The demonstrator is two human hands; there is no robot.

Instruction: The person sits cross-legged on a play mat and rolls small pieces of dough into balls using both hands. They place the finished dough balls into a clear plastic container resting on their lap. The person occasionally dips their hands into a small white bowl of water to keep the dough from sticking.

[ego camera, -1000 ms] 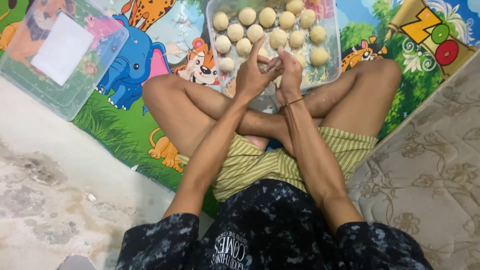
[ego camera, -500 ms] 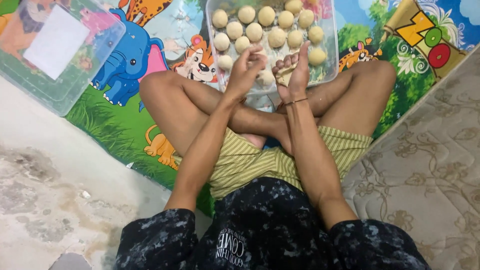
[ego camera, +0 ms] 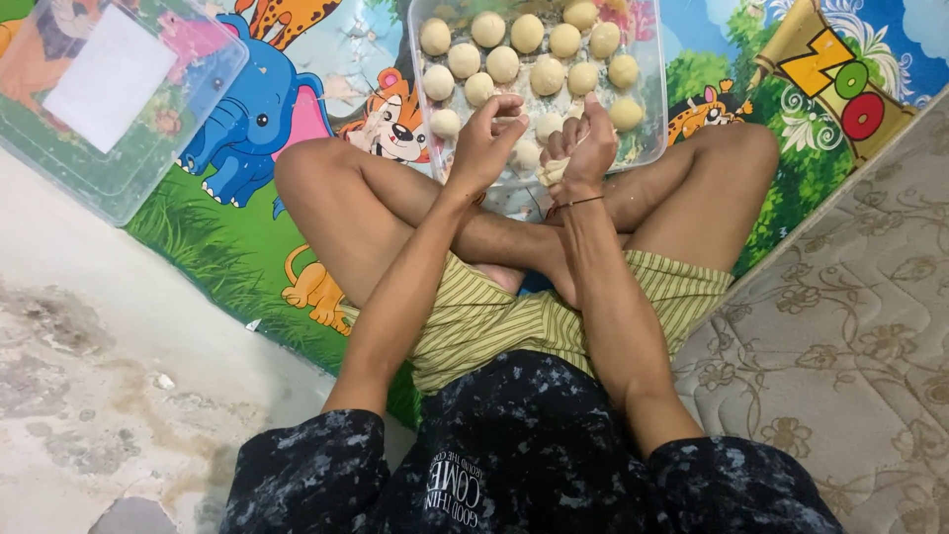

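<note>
The dough lump is small and roundish, so no long axis can be told — it sits in the right hand, fingers curled around it, just above the near rim of the clear plastic tray. The left hand hovers beside it, fingers half bent and holding nothing visible. Both forearms reach forward over crossed legs — the tray holds rows of dough balls
</note>
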